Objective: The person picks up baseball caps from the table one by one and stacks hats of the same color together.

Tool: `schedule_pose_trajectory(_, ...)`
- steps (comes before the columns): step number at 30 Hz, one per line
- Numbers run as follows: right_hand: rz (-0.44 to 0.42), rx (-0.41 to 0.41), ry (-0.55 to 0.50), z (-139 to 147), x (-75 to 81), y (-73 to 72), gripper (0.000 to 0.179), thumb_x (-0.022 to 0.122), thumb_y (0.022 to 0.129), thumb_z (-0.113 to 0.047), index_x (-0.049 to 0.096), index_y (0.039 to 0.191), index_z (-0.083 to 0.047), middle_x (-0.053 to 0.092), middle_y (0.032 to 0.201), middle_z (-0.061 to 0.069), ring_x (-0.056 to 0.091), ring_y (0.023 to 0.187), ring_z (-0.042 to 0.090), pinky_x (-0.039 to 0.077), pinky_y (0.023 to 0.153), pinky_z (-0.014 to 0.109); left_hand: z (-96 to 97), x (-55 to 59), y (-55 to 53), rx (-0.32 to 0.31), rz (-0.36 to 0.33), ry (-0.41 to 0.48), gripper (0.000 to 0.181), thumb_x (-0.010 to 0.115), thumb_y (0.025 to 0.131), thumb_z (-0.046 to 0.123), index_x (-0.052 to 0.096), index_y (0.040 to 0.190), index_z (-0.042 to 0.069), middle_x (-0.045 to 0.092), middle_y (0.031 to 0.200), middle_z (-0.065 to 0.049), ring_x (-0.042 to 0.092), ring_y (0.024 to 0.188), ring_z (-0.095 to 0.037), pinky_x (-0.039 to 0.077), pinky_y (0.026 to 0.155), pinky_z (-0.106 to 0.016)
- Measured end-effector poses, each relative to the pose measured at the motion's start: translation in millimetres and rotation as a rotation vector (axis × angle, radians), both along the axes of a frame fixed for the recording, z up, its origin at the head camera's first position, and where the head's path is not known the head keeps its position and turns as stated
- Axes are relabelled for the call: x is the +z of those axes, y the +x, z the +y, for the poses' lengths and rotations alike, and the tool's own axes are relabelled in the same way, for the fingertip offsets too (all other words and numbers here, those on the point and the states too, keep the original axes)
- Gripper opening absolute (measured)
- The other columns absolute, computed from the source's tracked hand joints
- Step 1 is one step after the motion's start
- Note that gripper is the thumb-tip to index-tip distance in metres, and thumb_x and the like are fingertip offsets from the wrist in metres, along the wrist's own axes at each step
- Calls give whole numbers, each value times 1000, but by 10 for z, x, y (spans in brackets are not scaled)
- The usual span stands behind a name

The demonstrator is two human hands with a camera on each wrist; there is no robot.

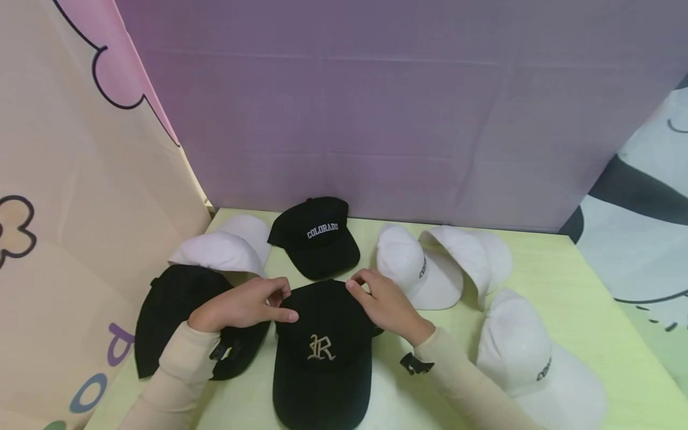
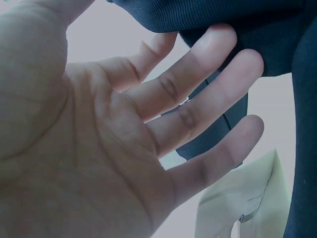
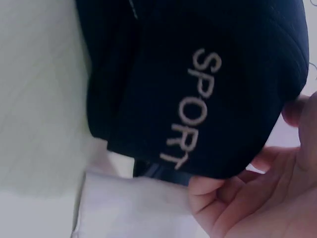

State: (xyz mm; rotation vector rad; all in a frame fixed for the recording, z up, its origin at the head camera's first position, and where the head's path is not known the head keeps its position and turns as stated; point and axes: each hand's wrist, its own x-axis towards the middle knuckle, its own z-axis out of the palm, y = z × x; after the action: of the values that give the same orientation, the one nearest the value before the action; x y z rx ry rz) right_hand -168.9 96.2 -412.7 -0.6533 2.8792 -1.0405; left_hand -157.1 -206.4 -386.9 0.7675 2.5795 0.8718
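Observation:
A black baseball cap with a light "R" emblem sits front centre in the head view, brim toward me. My right hand pinches its crown at the upper right; in the right wrist view, the fingers curl at the edge of the black fabric lettered "SPORT". At the crown's upper left is my left hand, its thumb lying in front of the cap. The left wrist view shows its loosely extended fingers right at a dark cap edge, palm facing the camera.
Another black cap lies partly under my left forearm, with white caps behind it. A black "COLORADO" cap stands at the back. White caps sit back right, and one more white cap is nearer. A purple backdrop borders the table.

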Motion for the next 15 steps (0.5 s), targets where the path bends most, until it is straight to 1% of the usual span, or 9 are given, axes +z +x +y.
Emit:
schedule_pose_trajectory(6,-51,15,58,64,27,0,41,53,105,-46,68,127,-15,72,123,2,68,115,24,51,101,45,-7,0,-1,8,-9,-11,42,74,90,51,60,102,13,56,80,4,53,74,-11,43,71,-26)
schedule_pose_trajectory(11,-87,43,85,137,39,-26,50,54,103,-53,65,133,-14,73,119,0,69,112,22,52,97,44,-8,-2,2,3,-6,-9,41,74,90,50,60,101,13,57,80,3,53,73,-11,43,71,-26)
schedule_pose_trajectory(15,-123,55,78,189,37,-32,54,57,100,-55,64,135,-15,74,117,0,69,110,22,53,95,44,-9,-5,-3,-1,3,-3,40,74,90,50,59,99,13,57,79,4,52,72,-10,43,70,-25)
